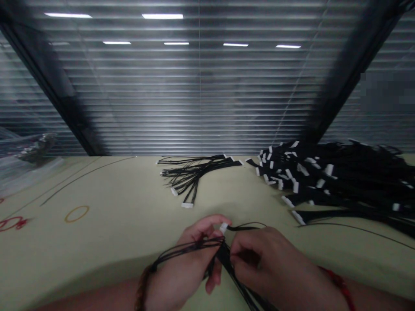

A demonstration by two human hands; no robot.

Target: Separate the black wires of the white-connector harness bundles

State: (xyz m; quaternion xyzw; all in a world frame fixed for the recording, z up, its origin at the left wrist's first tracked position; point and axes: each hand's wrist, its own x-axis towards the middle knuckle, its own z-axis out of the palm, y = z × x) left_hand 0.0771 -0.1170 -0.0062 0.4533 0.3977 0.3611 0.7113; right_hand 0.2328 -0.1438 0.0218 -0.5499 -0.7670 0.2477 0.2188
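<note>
My left hand (197, 248) is closed on a black wire harness (223, 255), with a white connector (224, 227) held between its thumb and index finger. Loose black wires of the harness lie across the back of this hand toward the wrist. Close on the right, my right hand (264, 259) has its thumb and fingers pinched at the wires just beside the left hand. Its fingertips touch the harness, and a thin strand runs above its knuckles. The rest of the bundle hangs down between both hands toward the bottom edge.
A big pile of black harnesses (350, 181) with white connectors covers the table's right side. Several more harnesses (197, 170) lie at the back middle. On the left are a yellow rubber band (77, 214), red bands (13, 223) and a clear plastic bag (29, 172). Blinds (201, 95) stand behind.
</note>
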